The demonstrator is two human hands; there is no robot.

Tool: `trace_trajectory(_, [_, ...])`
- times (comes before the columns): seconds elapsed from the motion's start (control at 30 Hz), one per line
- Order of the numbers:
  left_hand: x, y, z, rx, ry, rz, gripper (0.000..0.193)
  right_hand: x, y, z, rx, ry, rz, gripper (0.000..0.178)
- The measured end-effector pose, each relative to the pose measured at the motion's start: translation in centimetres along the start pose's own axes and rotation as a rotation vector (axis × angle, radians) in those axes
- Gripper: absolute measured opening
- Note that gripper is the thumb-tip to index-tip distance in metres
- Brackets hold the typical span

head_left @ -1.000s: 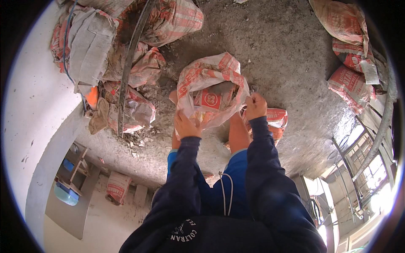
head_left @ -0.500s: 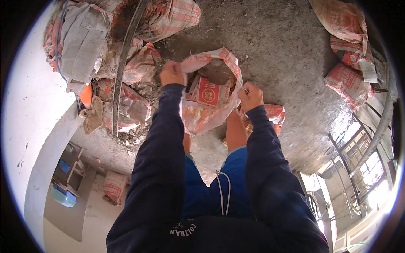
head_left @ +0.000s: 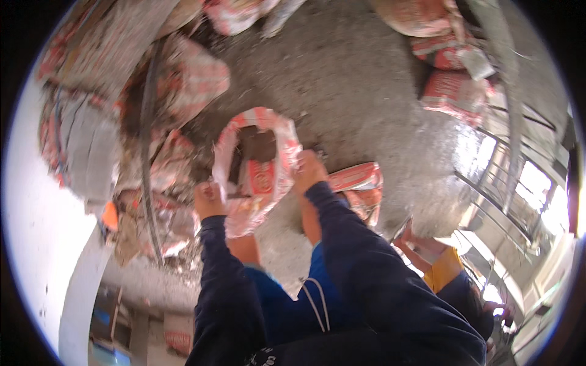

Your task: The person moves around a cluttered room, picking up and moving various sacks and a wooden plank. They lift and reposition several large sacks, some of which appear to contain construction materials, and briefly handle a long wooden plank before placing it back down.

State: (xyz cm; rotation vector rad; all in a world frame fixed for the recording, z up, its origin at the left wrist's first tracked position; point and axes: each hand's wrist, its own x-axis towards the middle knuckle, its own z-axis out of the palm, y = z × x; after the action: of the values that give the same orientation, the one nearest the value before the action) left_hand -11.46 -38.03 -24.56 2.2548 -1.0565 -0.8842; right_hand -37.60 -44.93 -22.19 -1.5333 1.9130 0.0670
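Between my legs and the rubble hangs a red-and-white woven sack (head_left: 249, 218), its mouth held wide. The fingers of my left hand (head_left: 209, 199) are closed on the sack's left edge. On the opposite side, my right hand (head_left: 309, 171) grips the rim in a fist. Down inside the sack lie a crumpled red-and-white paper bag (head_left: 261, 177) and some dark grey matter, blurred by motion.
Filled sacks (head_left: 192, 79) and debris line the left, with a long dark curved strip (head_left: 146, 134) across them. Red bags (head_left: 360, 189) lie right of my legs. More sacks (head_left: 452, 94) stand far right. Another person in yellow shorts (head_left: 444, 268) is at lower right.
The view has swung, so the surroundings sit lower and further left. Both hands still hold the sack's rim; my left hand is now lower than the right. Another person has come into view.
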Motion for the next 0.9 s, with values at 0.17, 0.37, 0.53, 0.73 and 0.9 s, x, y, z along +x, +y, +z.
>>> trace_trajectory(0.17, [0.7, -1.8, 1.9, 0.182, -0.253, 0.062, 0.038, 0.3, -2.1, 0.8, 0.13, -0.309, 0.135, 0.068])
trace_trajectory(0.37, [0.1, -4.5, 1.9, 0.295, -0.327, -0.032, 0.025, -0.8, -2.2, 4.0, 0.122, -0.339, 0.32, 0.074])
trace_trajectory(0.53, [1.3, -5.3, 2.5, 0.295, -0.28, 0.019, 0.021, -1.4, -0.6, 5.1, 0.126, -0.309, 0.296, 0.063])
trace_trajectory(0.73, [3.3, -3.8, 3.3, 0.241, -0.215, 0.008, 0.015, -0.7, -0.5, 6.3, 0.194, -0.309, 0.188, 0.066])
trace_trajectory(0.9, [2.6, -4.5, 4.2, 0.161, -0.085, -0.208, 0.018, 0.8, -0.8, 9.1, 0.052, -0.261, 0.29, 0.073])
